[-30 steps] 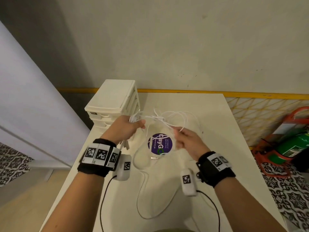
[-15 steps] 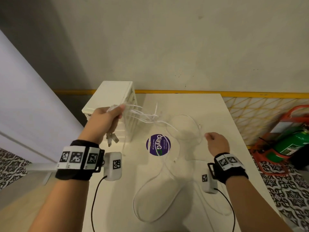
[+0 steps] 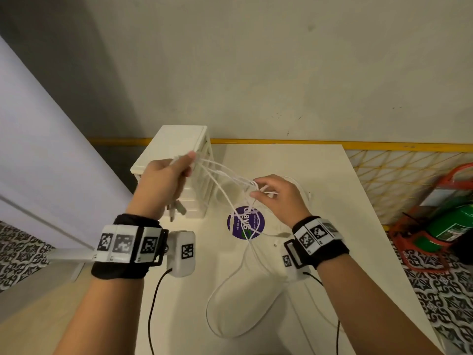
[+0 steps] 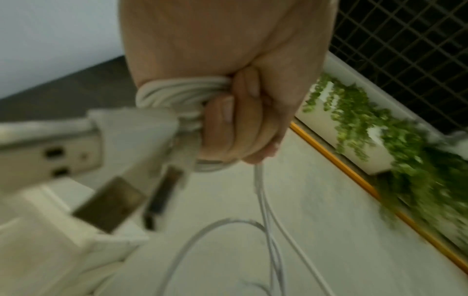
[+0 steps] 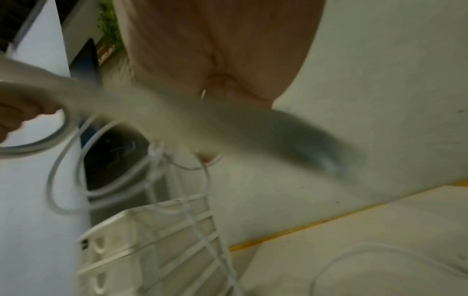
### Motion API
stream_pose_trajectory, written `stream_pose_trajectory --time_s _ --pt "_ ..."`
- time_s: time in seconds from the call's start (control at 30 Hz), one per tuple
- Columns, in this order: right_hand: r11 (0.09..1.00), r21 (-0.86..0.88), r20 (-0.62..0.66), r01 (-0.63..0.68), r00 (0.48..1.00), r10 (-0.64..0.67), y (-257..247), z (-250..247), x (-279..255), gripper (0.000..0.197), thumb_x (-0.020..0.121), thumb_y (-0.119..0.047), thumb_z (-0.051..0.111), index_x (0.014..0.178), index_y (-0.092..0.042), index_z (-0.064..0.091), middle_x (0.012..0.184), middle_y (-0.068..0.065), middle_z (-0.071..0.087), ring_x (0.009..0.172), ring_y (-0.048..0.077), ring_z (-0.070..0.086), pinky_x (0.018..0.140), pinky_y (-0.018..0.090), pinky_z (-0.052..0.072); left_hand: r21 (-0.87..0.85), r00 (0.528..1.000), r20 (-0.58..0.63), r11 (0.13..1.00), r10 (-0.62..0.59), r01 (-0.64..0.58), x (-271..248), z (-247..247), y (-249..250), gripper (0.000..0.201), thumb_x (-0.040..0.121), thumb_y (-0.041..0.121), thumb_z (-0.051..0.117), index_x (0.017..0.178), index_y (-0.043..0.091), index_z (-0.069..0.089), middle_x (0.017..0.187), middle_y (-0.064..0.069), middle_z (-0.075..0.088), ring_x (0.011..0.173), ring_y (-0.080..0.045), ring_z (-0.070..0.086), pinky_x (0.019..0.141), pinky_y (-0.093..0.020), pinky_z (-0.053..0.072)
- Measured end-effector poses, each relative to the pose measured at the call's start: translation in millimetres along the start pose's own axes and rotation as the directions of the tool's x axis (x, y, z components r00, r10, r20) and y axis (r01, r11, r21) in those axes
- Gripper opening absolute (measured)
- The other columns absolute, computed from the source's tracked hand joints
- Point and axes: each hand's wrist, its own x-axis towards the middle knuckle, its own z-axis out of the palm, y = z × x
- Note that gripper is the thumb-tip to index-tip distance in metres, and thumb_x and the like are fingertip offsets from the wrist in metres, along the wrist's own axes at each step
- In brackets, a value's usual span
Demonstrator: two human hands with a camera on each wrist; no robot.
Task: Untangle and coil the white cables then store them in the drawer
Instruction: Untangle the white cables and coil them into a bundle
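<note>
My left hand (image 3: 163, 180) is raised in front of the white drawer unit (image 3: 179, 152) and grips a bundle of white cables (image 4: 177, 94), with USB plugs (image 3: 176, 210) hanging below the fist. Several strands (image 3: 222, 172) run from it to my right hand (image 3: 276, 196), which pinches a knot of white cable above the table. More white cable trails down over the purple sticker (image 3: 245, 222) and lies in a big loop (image 3: 245, 303) on the white table (image 3: 358, 252). The right wrist view is blurred; thin cable (image 5: 202, 220) hangs before the drawer unit (image 5: 152, 240).
The drawer unit stands at the table's back left corner, its drawers shut. A yellow strip (image 3: 332, 144) runs along the wall behind the table. A green cylinder in a red stand (image 3: 448, 226) sits on the patterned floor to the right. Black sensor leads (image 3: 153, 303) hang from both wrists.
My right hand has swung back from the table's right side toward the middle and taken hold of the strands near the left hand. The left hand has stayed raised by the drawer unit.
</note>
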Motion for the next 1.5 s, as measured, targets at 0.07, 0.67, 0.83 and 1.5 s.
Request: stream_pose_trajectory --time_s 0.07,0.67,0.83,1.5 --pt "0.998 0.033 -0.021 -0.061 0.998 0.062 8.7 -10.4 -2.2 0.026 0.081 -0.008 0.07 0.101 -0.024 0.067 0.095 -0.007 0.059 0.067 0.003 0.057 0.066 0.013 0.046 -0.119 0.991 -0.124 0.992 -0.057 0.042 4.4 -15.5 -7.0 0.038 0.091 0.04 0.059 0.064 0.014 0.054 0.046 0.002 0.039 0.04 -0.013 0.03 0.046 -0.027 0.027" --pt "0.937 0.294 0.224 -0.187 0.967 0.123 -51.8 -29.8 8.8 0.015 0.089 -0.012 0.06 0.097 -0.017 0.072 0.085 -0.012 0.069 0.071 -0.008 0.058 0.062 0.007 0.041 0.179 0.947 0.316 0.984 -0.057 0.0 -16.9 70.7 -43.7 0.027 0.073 0.017 0.082 0.092 0.002 0.069 0.067 -0.008 0.068 0.054 -0.008 0.062 0.045 -0.016 0.044" --pt "0.986 -0.035 0.064 -0.163 0.984 0.165 -18.1 -58.5 8.3 0.013 0.073 -0.028 0.077 0.085 -0.026 0.073 0.082 -0.008 0.07 0.072 -0.001 0.058 0.073 0.021 0.044 0.312 0.992 0.124 0.949 0.001 -0.04 -9.0 40.8 -35.8 0.018 0.085 0.013 0.068 0.07 0.017 0.061 0.048 0.004 0.06 0.038 0.002 0.051 0.044 -0.016 0.045" --pt "0.984 -0.071 -0.499 -0.162 0.86 0.105 14.8 -104.4 -0.1 0.008 0.085 -0.017 0.064 0.088 -0.02 0.07 0.09 -0.002 0.07 0.086 0.012 0.061 0.078 0.025 0.048 0.186 0.962 -0.275 0.981 -0.006 0.059 -1.0 -2.2 -6.6 0.029 0.086 0.033 0.069 0.068 0.018 0.052 0.069 0.002 0.055 0.063 -0.008 0.051 0.053 -0.02 0.036"
